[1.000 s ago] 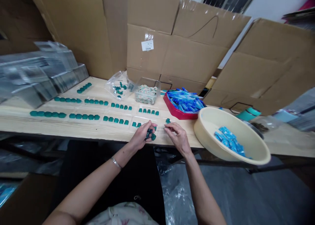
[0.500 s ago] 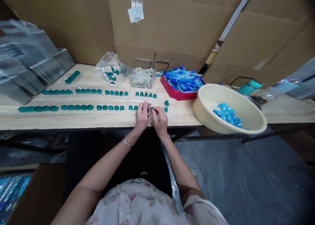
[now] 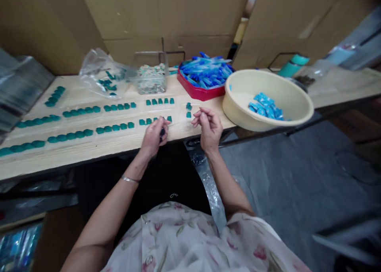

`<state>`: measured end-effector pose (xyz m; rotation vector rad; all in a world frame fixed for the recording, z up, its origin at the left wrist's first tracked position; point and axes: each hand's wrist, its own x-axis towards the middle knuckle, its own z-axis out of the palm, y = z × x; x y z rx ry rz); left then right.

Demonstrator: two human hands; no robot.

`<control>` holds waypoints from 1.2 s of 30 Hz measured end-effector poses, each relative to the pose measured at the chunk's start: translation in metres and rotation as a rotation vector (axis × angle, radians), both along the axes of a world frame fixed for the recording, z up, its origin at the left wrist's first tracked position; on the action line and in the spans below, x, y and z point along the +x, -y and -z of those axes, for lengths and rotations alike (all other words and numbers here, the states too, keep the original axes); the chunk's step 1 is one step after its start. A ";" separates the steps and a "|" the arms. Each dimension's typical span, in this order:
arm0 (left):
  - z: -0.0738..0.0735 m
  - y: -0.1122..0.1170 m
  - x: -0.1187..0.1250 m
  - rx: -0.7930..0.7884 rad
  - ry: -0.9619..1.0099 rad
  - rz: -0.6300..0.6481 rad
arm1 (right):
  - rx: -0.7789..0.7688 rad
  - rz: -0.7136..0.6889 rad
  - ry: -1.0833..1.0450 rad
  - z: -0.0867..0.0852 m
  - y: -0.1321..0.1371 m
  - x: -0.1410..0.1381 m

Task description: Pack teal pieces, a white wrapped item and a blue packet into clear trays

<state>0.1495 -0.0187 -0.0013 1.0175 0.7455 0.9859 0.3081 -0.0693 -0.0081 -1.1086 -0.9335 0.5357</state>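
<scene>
Head view: teal piece (image 3: pixel 162 132) in left hand (image 3: pixel 152 137), right hand (image 3: pixel 208 127) open

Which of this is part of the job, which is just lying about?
In use:
left hand holding a teal piece
right hand
rows of teal pieces

Lying about:
cream basin of blue packets
red tray of blue items
clear tub
teal flask
</scene>
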 end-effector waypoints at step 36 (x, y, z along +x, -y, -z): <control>-0.011 -0.004 0.038 -0.014 0.021 -0.022 | -0.138 -0.057 0.425 -0.012 -0.015 -0.018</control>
